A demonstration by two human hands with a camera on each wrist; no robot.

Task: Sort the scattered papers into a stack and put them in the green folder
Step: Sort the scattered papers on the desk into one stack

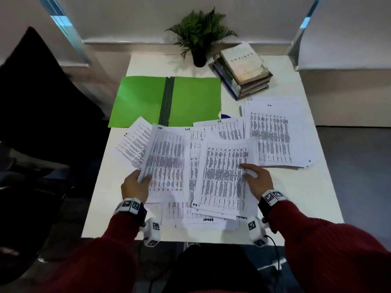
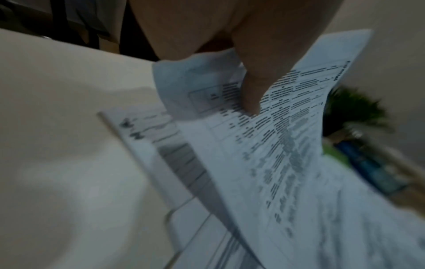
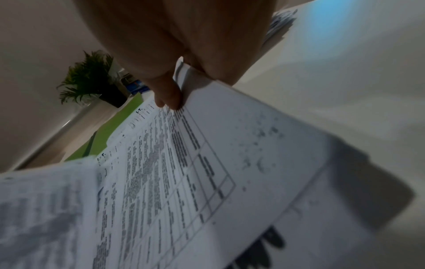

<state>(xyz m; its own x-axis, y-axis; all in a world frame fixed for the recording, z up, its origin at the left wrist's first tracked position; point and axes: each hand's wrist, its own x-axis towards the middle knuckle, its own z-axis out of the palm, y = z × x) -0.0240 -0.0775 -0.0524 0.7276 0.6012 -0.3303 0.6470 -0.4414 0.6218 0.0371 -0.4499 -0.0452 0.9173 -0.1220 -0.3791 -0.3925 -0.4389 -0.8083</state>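
Note:
Printed white papers lie scattered over the near half of the white table [image 1: 296,197]. My left hand [image 1: 135,185] pinches the left edge of a lifted sheet [image 1: 167,161], thumb on top; the left wrist view shows that sheet [image 2: 264,145] curling up off the pile. My right hand [image 1: 257,178] grips the right edge of another sheaf [image 1: 224,176], seen close in the right wrist view as paper [image 3: 207,163] under the thumb. The green folder [image 1: 143,100] lies open and flat behind the papers. A further paper stack [image 1: 273,134] sits at the right.
A potted fern [image 1: 198,34] stands at the table's back edge, with a pile of books [image 1: 243,68] to its right beside the folder. A dark chair [image 1: 31,92] is off the table's left side. White partitions wall in the desk.

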